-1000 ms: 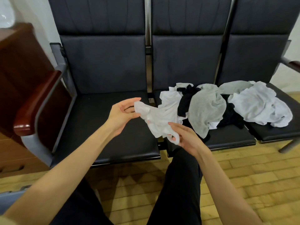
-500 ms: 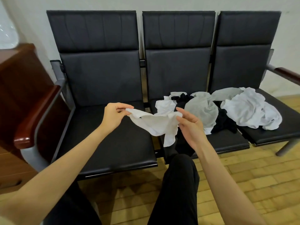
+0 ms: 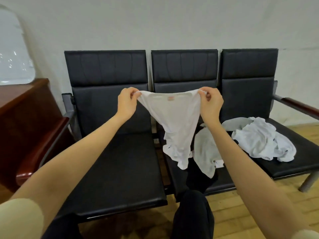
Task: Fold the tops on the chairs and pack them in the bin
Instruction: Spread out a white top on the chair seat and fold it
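Both hands pinch the white top by its shoulders, the left hand and right hand holding it spread above the chairs. More tops lie heaped on the middle and right seats.

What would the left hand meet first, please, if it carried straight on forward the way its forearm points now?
Most likely the backrest of the left chair. The left hand, pinching a corner of the white top, is raised in front of that padding with nothing visible between them, though depth is hard to judge from one view.
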